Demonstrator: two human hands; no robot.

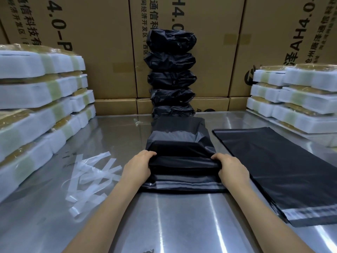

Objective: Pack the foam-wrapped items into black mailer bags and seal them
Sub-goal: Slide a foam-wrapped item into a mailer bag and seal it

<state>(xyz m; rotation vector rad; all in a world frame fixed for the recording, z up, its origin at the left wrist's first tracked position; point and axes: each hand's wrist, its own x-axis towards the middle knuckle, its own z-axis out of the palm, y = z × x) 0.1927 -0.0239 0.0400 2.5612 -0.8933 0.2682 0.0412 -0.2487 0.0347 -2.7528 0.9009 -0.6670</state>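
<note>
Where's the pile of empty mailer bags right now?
In the head view the empty bags lie flat on the steel table, just right of the right hand and in front of the right foam stack.

Whatever fills the black mailer bag [179, 143] on the table [182, 216] is hidden by its plastic. The fingers [149, 153] of the left hand [137, 166] and those of the right hand [231, 166] curl into the bag's fold, so their tips are out of sight. The foam-wrapped stack [36, 106] on the left runs off the picture's left edge, and the stack on the right [299, 99] is cut by the right edge. The flat bags [280, 172] also pass out at the right. Print on the cardboard boxes [102, 52] is clipped at the top and partly covered by the pile of packed bags [171, 73]. Both forearms leave the frame at the bottom.
</note>
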